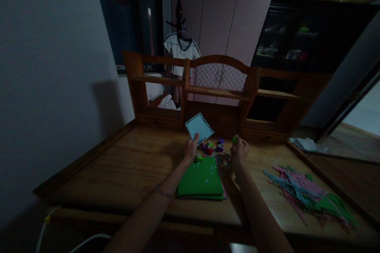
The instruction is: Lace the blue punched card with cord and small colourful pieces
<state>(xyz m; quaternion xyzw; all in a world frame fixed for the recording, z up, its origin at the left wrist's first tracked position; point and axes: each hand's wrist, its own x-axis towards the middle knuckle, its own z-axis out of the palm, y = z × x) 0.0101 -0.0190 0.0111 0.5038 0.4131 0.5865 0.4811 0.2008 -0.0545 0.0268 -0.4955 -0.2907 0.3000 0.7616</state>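
Card (199, 126), square with perforated edges, is pinched in the left hand (191, 149); the right hand (240, 151), fingers curled, grips a small green piece (234, 140) above the grained wooden desk (133, 162).

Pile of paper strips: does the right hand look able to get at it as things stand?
Probably yes: only tabletop shows between the right hand and the paper strips, though that hand grips a small green item it might need to set down.
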